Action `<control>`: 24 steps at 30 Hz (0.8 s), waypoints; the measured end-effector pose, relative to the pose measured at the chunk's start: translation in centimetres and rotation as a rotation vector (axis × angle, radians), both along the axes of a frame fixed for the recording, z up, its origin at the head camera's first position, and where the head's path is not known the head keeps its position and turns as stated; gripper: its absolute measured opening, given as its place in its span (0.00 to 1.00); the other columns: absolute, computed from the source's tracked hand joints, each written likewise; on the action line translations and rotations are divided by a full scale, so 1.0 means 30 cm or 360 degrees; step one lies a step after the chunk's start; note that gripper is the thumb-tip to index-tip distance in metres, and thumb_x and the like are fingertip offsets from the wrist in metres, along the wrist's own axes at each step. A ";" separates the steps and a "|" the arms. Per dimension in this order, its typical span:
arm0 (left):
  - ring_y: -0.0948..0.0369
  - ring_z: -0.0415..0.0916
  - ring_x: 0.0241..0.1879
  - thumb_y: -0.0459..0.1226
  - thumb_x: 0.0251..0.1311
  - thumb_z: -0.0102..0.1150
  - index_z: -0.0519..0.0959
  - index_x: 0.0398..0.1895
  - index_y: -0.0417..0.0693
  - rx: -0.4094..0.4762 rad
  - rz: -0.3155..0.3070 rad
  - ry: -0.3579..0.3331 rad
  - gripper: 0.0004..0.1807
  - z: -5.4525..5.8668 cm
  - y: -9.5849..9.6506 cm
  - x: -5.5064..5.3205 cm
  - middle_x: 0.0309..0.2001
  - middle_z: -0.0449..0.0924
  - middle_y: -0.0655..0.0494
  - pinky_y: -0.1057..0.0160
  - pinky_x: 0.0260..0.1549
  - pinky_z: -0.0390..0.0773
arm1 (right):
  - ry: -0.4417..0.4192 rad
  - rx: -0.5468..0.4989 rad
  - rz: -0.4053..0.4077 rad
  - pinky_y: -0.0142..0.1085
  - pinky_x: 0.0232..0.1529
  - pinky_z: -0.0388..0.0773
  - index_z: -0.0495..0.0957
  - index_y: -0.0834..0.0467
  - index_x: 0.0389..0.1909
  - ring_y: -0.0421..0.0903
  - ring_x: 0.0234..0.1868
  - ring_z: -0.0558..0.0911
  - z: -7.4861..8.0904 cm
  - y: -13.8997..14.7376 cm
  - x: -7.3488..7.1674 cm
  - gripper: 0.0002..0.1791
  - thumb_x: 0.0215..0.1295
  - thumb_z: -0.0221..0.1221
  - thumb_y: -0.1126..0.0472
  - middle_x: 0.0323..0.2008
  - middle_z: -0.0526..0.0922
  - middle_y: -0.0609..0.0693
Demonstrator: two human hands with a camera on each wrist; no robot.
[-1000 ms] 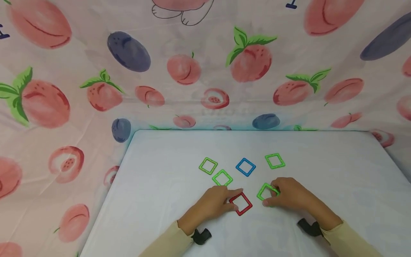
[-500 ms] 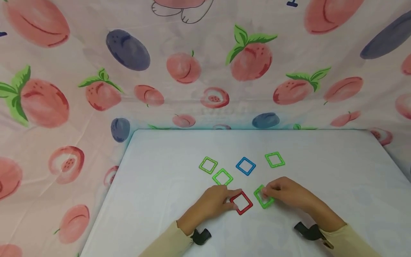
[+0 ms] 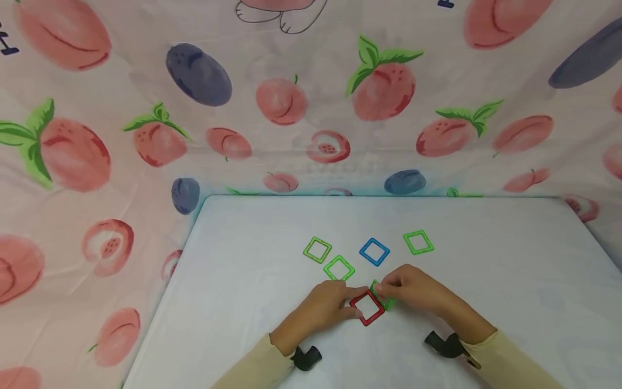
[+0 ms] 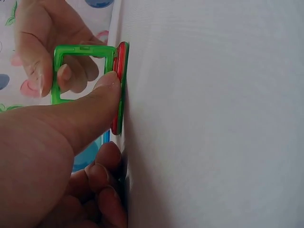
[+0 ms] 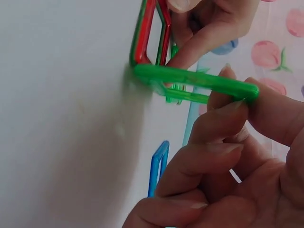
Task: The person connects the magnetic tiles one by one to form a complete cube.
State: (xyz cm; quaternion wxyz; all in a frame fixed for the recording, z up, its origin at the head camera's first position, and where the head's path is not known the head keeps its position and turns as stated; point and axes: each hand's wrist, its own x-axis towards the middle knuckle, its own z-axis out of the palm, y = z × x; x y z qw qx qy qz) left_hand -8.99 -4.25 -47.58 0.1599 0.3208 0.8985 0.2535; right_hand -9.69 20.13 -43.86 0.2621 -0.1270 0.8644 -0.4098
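Glossy plastic green frame (image 4: 83, 49), matt tabletop (image 3: 491, 265), creased cloth backdrop (image 3: 330, 102)

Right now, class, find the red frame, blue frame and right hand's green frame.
Red frame (image 3: 375, 317), head view: lower-right bar.
Blue frame (image 3: 368, 259), head view: lower-left bar.
Green frame (image 4: 84, 48), left wrist view: top bar.

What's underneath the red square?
Under the red square, a green layer shows along the edge, above the white table. The red square and left hand cover the rest, so the layer's full shape is hidden.

Red frame (image 3: 376, 317), blue frame (image 3: 383, 259), green frames (image 4: 84, 49), white table (image 3: 243, 243), fruit-patterned cloth (image 3: 320, 65)
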 end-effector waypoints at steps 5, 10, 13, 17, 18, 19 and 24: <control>0.68 0.61 0.22 0.50 0.61 0.70 0.76 0.69 0.63 -0.0007 -0.0008 0.0004 0.31 -0.003 0.006 0.004 0.22 0.67 0.64 0.72 0.22 0.59 | 0.0038 0.0019 -0.0005 0.33 0.31 0.63 0.90 0.54 0.33 0.42 0.35 0.72 0.000 -0.013 0.011 0.13 0.72 0.62 0.51 0.27 0.83 0.45; 0.68 0.61 0.22 0.50 0.62 0.70 0.76 0.69 0.63 -0.0018 -0.0002 0.0025 0.31 0.000 0.015 0.007 0.23 0.67 0.64 0.72 0.23 0.60 | 0.0017 0.0069 -0.0046 0.35 0.32 0.64 0.90 0.51 0.35 0.44 0.38 0.73 0.003 -0.010 0.020 0.15 0.72 0.61 0.46 0.29 0.81 0.45; 0.68 0.61 0.22 0.49 0.62 0.70 0.76 0.69 0.61 -0.0025 0.0015 0.0025 0.31 0.005 0.016 0.011 0.23 0.68 0.64 0.72 0.23 0.60 | 0.0009 0.0131 -0.0095 0.38 0.38 0.69 0.89 0.50 0.40 0.45 0.43 0.75 0.001 0.001 0.029 0.16 0.72 0.61 0.43 0.36 0.84 0.44; 0.67 0.62 0.22 0.48 0.62 0.71 0.76 0.69 0.61 -0.0034 0.0037 0.0023 0.31 0.004 0.013 0.017 0.23 0.68 0.64 0.72 0.22 0.60 | -0.0001 0.0118 -0.0098 0.39 0.41 0.72 0.89 0.50 0.44 0.47 0.45 0.75 -0.006 0.025 0.049 0.15 0.70 0.63 0.45 0.40 0.85 0.44; 0.67 0.62 0.22 0.48 0.61 0.71 0.76 0.69 0.61 -0.0034 0.0040 0.0026 0.31 0.002 0.012 0.019 0.23 0.68 0.64 0.72 0.22 0.60 | -0.0005 0.0099 -0.0089 0.38 0.39 0.71 0.88 0.51 0.43 0.47 0.43 0.74 -0.009 0.029 0.055 0.14 0.69 0.64 0.46 0.38 0.85 0.45; 0.67 0.62 0.22 0.48 0.61 0.71 0.77 0.68 0.61 -0.0032 0.0043 0.0030 0.31 0.001 0.012 0.020 0.22 0.68 0.64 0.72 0.22 0.60 | -0.0005 0.0078 -0.0080 0.37 0.37 0.70 0.88 0.51 0.43 0.46 0.42 0.74 -0.010 0.032 0.061 0.13 0.69 0.65 0.46 0.35 0.83 0.45; 0.68 0.61 0.21 0.50 0.61 0.71 0.78 0.67 0.62 0.0006 0.0052 0.0022 0.30 -0.007 0.007 0.022 0.20 0.67 0.65 0.72 0.22 0.60 | 0.0091 0.0028 -0.0050 0.32 0.31 0.68 0.87 0.51 0.41 0.43 0.35 0.73 -0.022 0.036 0.077 0.12 0.68 0.66 0.47 0.27 0.77 0.45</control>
